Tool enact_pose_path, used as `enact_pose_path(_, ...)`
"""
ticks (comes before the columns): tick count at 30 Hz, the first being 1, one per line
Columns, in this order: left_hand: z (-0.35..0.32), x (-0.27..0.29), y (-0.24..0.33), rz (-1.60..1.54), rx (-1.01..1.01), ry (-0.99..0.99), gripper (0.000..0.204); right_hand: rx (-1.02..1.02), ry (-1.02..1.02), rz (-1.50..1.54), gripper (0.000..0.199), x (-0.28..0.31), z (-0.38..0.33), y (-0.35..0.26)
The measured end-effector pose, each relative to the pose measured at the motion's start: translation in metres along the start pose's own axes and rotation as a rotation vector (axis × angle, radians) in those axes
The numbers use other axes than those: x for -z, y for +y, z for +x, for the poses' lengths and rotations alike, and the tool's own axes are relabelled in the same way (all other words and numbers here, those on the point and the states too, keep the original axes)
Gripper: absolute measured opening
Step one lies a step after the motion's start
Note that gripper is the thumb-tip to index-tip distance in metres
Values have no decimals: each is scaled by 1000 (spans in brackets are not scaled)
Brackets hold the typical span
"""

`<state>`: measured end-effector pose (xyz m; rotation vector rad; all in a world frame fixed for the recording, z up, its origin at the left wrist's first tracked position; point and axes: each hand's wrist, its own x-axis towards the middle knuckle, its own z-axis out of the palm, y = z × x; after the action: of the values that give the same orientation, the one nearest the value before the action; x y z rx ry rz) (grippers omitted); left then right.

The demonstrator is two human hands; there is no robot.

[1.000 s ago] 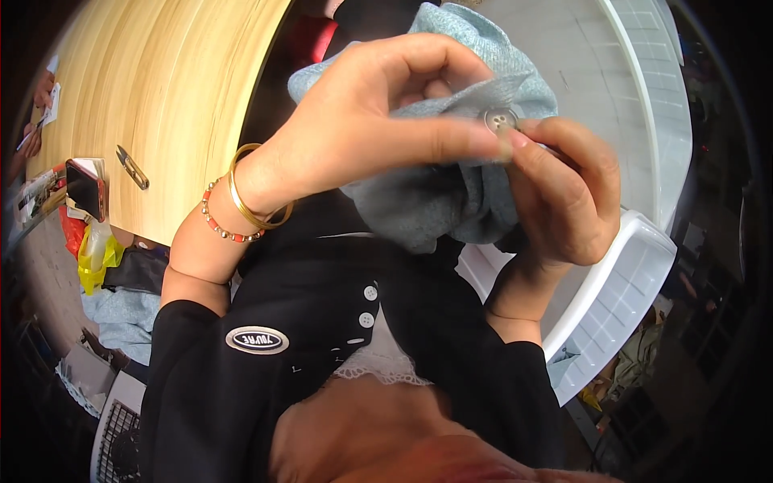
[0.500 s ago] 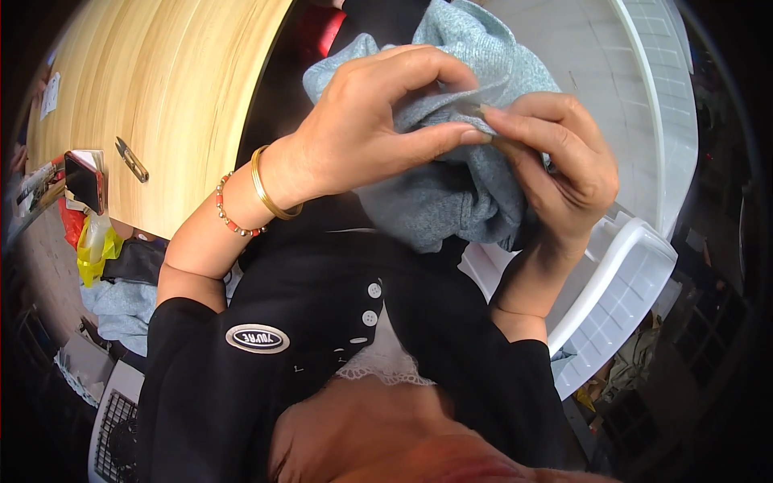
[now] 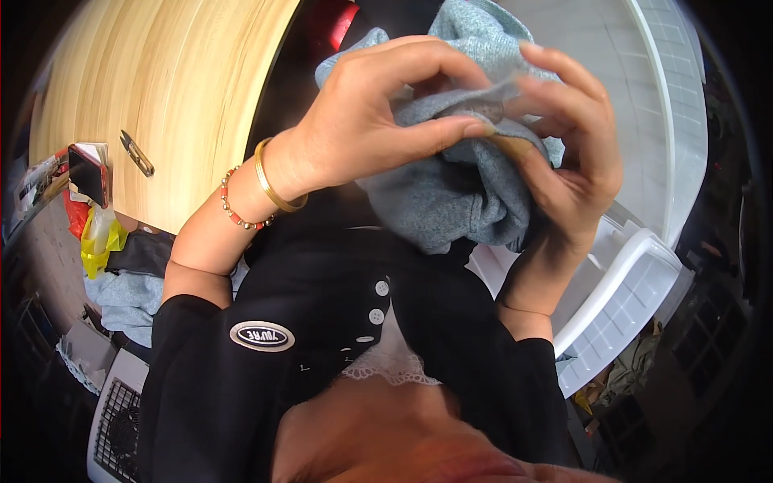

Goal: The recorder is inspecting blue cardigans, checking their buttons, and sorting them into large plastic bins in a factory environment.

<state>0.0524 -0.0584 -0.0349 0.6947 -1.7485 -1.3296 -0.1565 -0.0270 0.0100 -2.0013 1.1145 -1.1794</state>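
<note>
Far left edge: a red-cased phone [image 3: 87,171] stands at the corner of the pale wooden tabletop [image 3: 161,97], with a yellow plastic bag [image 3: 101,239] hanging just below it.
Tabletop: a small metal thread snipper [image 3: 138,153] lies alone on the wood, well apart from both hands.
Left hand: the left hand [image 3: 378,121], with a gold bangle [image 3: 274,181] and a red-and-silver bead bracelet [image 3: 239,211] at the wrist, is closed on a fold of the light blue fuzzy knitted garment [image 3: 451,193], thumb and fingers pinching its upper edge.
Garment: it is bunched up and held in the air between the two hands, in front of the chest, above the table's edge.
Right hand: the right hand [image 3: 568,173] cups the cloth from the right, its thumb pressed against the same fold, fingertips nearly meeting those of the left hand.
Far right: a white plastic crate [image 3: 644,274] sits below and behind the hands.
Progress: the work looks mid-way (both hands busy at one small spot on the knit); whether that spot is finished cannot be told, since fingers cover it, and the snipper is not in use.
</note>
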Motion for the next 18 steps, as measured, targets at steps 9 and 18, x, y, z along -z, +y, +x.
enact_pose_path(9,5,8,4,241,-220,-75,29,-111,-289,107,35,22,7,17)
enact_pose_path(18,9,5,5,204,-215,-82,26,-229,-185,293,30,15,-2,22)
